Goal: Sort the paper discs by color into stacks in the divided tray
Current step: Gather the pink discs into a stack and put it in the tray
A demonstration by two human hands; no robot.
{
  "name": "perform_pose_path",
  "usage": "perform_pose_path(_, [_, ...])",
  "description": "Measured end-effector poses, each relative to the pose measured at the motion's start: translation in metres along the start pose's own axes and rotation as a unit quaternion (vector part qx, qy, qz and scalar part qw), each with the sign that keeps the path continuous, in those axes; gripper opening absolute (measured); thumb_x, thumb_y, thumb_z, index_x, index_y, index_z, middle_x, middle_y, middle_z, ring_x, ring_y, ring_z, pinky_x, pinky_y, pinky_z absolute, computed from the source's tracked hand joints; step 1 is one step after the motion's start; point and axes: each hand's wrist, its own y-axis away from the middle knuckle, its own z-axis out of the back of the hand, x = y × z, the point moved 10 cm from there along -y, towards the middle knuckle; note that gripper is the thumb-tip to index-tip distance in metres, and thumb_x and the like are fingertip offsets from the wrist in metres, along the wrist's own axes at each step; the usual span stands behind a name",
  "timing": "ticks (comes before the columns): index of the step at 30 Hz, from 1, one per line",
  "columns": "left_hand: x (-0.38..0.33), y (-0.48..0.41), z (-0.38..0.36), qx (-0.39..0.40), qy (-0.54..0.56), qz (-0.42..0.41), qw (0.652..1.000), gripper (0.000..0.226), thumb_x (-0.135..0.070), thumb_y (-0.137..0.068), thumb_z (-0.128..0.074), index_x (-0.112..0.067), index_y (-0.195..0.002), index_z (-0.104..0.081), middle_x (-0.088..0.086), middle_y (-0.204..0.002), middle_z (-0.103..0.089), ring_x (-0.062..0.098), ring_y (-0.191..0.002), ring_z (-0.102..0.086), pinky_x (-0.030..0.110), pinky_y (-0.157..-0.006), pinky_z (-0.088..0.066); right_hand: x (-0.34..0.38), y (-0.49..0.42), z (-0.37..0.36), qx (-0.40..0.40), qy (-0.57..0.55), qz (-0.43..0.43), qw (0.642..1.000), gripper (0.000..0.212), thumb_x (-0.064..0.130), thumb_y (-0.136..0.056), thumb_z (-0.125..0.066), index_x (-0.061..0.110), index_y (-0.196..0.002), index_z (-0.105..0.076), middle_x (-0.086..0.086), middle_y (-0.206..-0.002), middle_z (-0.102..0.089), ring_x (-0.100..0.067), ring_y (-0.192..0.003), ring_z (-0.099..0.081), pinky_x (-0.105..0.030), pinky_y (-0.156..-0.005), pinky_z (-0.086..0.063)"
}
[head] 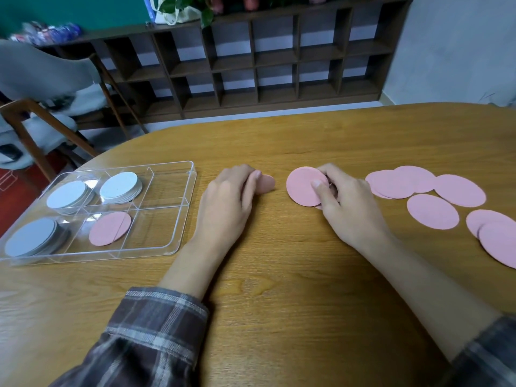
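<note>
Fingers [318, 186] of the right hand [344, 203] pinch round pink paper discs [303, 185] right of the clear plastic divided tray [180, 219]. Left hand [226, 198] grips another pink disc [266, 183] nearer it.

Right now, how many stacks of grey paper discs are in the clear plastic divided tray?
3, all in the clear plastic tray: the back-left stack, the back-middle stack and the front-left stack. Nothing appears to hide another.

Tray [153, 227] left of loose discs [432, 215]
</note>
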Motion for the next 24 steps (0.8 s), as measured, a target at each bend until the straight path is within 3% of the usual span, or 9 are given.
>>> perform_pose_path(3, [-0.003,-0.002,0.008,-0.042,0.018,0.002,0.999,0.022,-0.021,-0.106,-0.057,-0.01,-0.091,-0.069,-0.002,-0.084,-0.064,0.015,-0.078,-0.053,0.026,-0.074,-0.039,0.002,0.0,-0.002,0.008,0.005,0.002,1.0,0.02,0.02,-0.106,-0.05,0.015,-0.118,-0.065,0.002,-0.09,-0.067,-0.015,-0.082,-0.063,-0.027,-0.069,-0.047])
perform_pose_path(6, [-0.007,-0.002,0.004,-0.018,0.076,0.009,0.997,0.017,-0.019,-0.103,-0.063,-0.011,-0.091,-0.073,-0.007,-0.081,-0.067,0.005,-0.074,-0.056,0.02,-0.073,-0.041,0.009,0.001,-0.003,0.017,-0.009,0.017,1.0,0.022,0.018,-0.106,-0.051,0.017,-0.121,-0.067,0.014,-0.082,-0.064,-0.004,-0.076,-0.059,-0.011,-0.065,-0.038])
perform_pose_path(8, [-0.008,0.0,-0.003,0.005,0.117,0.019,0.993,0.014,-0.02,-0.101,-0.067,-0.013,-0.091,-0.073,-0.011,-0.072,-0.067,0.003,-0.068,-0.061,0.023,-0.07,-0.049,0.014,0.002,-0.005,0.027,-0.022,0.029,0.999,0.025,0.016,-0.106,-0.05,0.018,-0.124,-0.067,0.024,-0.075,-0.06,0.004,-0.075,-0.058,-0.009,-0.067,-0.038])
perform_pose_path(10, [-0.006,0.003,-0.011,0.027,0.163,0.045,0.985,0.01,-0.02,-0.099,-0.07,-0.013,-0.094,-0.073,-0.004,-0.063,-0.069,0.011,-0.058,-0.067,0.03,-0.066,-0.057,0.017,0.003,-0.008,0.039,-0.029,0.033,0.998,0.028,0.015,-0.107,-0.047,0.019,-0.127,-0.066,0.03,-0.07,-0.056,0.01,-0.075,-0.056,-0.008,-0.07,-0.038])
perform_pose_path(14, [-0.005,0.006,-0.018,0.038,0.198,0.078,0.976,0.015,-0.02,-0.097,-0.074,-0.011,-0.108,-0.076,0.002,-0.073,-0.074,0.012,-0.06,-0.074,0.039,-0.063,-0.063,0.018,0.003,-0.012,0.056,-0.031,0.035,0.997,0.033,0.014,-0.109,-0.04,0.021,-0.13,-0.064,0.037,-0.072,-0.057,0.009,-0.077,-0.054,-0.011,-0.071,-0.037])
perform_pose_path(16, [-0.005,0.006,-0.019,0.041,0.196,0.087,0.976,0.015,-0.022,-0.095,-0.077,-0.011,-0.104,-0.078,0.001,-0.075,-0.076,0.01,-0.061,-0.075,0.039,-0.064,-0.063,0.018,0.004,-0.014,0.068,-0.034,0.032,0.997,0.034,0.017,-0.11,-0.038,0.023,-0.13,-0.064,0.042,-0.076,-0.056,0.01,-0.079,-0.053,-0.011,-0.073,-0.036])
perform_pose_path(19, [-0.001,0.007,-0.019,0.033,0.198,0.099,0.975,0.014,-0.025,-0.092,-0.08,-0.012,-0.091,-0.078,0.001,-0.074,-0.075,0.012,-0.061,-0.075,0.041,-0.064,-0.063,0.021,0.006,-0.018,0.084,-0.035,0.032,0.995,0.03,0.025,-0.109,-0.043,0.025,-0.131,-0.063,0.029,-0.088,-0.06,0.006,-0.087,-0.054,-0.012,-0.076,-0.036])
perform_pose_path(22, [-0.003,0.008,-0.019,0.021,0.193,0.097,0.976,0.016,-0.026,-0.09,-0.082,-0.011,-0.086,-0.076,0.001,-0.074,-0.074,0.013,-0.06,-0.074,0.041,-0.062,-0.062,0.02,0.006,-0.021,0.087,-0.013,0.043,0.995,0.025,0.026,-0.106,-0.05,0.024,-0.128,-0.06,0.008,-0.108,-0.067,-0.011,-0.098,-0.059,-0.029,-0.084,-0.044])
perform_pose_path(24, [-0.007,0.007,-0.018,0.013,0.18,0.083,0.98,0.018,-0.029,-0.09,-0.081,-0.013,-0.084,-0.076,-0.001,-0.072,-0.073,0.013,-0.061,-0.073,0.038,-0.063,-0.061,0.016,0.006,-0.019,0.081,-0.009,0.043,0.996,0.019,0.025,-0.105,-0.051,0.024,-0.122,-0.061,0.002,-0.103,-0.069,-0.015,-0.093,-0.061,-0.034,-0.084,-0.047])
